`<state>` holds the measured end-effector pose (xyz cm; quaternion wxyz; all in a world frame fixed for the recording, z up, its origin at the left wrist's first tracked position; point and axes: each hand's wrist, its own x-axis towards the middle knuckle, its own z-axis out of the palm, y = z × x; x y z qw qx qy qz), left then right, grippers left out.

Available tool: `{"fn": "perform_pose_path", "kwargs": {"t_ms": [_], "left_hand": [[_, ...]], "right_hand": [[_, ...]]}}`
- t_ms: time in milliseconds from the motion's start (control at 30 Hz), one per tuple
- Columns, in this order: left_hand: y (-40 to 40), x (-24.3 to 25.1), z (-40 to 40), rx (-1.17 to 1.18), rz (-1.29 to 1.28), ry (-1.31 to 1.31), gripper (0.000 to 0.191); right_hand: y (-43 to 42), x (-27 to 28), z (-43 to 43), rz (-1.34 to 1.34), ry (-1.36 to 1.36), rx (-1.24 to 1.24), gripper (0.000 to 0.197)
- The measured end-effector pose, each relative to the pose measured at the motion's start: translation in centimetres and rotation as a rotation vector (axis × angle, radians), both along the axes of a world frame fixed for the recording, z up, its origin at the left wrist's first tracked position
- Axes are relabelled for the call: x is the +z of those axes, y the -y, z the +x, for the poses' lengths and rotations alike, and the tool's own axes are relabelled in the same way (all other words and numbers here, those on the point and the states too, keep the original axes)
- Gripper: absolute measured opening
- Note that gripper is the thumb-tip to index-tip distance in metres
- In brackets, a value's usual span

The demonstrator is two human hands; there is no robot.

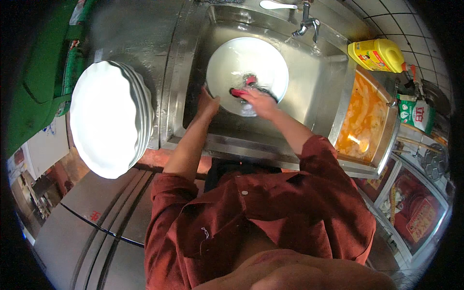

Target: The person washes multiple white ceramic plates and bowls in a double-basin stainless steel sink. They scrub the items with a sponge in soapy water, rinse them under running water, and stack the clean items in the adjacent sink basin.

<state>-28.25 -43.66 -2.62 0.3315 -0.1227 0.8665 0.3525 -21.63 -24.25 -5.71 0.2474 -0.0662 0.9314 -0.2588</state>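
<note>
A round white plate [232, 65] is held in the stainless steel sink [315, 83]. My left hand [208, 103] grips its left rim, the thumb lying over the edge. Against the plate's lower right face, my right hand [261, 104] presses a red and dark scrubbing cloth or pad [238, 92]. Motion blur and my fingers hide much of the pad. Another red and dark patch shows just above it on the wet plate; I cannot tell whether it is a reflection.
Several scalloped white plates [105, 119] are stacked left of the sink. Behind it are a metal tap [306, 26] and a white spoon [276, 5]. On the right, a yellow bottle [377, 55] lies beside a compartment of cloudy orange liquid [360, 119]; a green-and-white packet [417, 113] sits beyond.
</note>
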Motion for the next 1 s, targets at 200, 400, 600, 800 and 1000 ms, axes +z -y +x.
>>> {"fn": "perform_pose_path", "kwargs": {"t_ms": [200,400,600,800,1000], "left_hand": [[0.3,-2.7,0.3,0.237,0.383,0.298,0.055],[0.2,-3.4,0.4,0.429,0.663,0.318,0.048],[0.2,-2.4,0.7,0.39,0.456,0.285,0.05],[0.0,-4.4,0.6,0.301,0.347,0.329,0.051],[-1.4,-1.8,0.6,0.328,0.498,0.422,0.043]], "right_hand": [[-2.5,1.4,1.3,0.189,0.167,0.09,0.03],[5.5,-4.1,-0.9,-0.252,-0.17,0.203,0.045],[4.0,-2.3,-11.3,0.086,-0.496,0.502,0.047],[-4.8,-2.0,-14.3,0.406,-0.674,0.318,0.049],[-8.2,-1.3,-4.6,0.687,-0.334,0.278,0.049]]}}
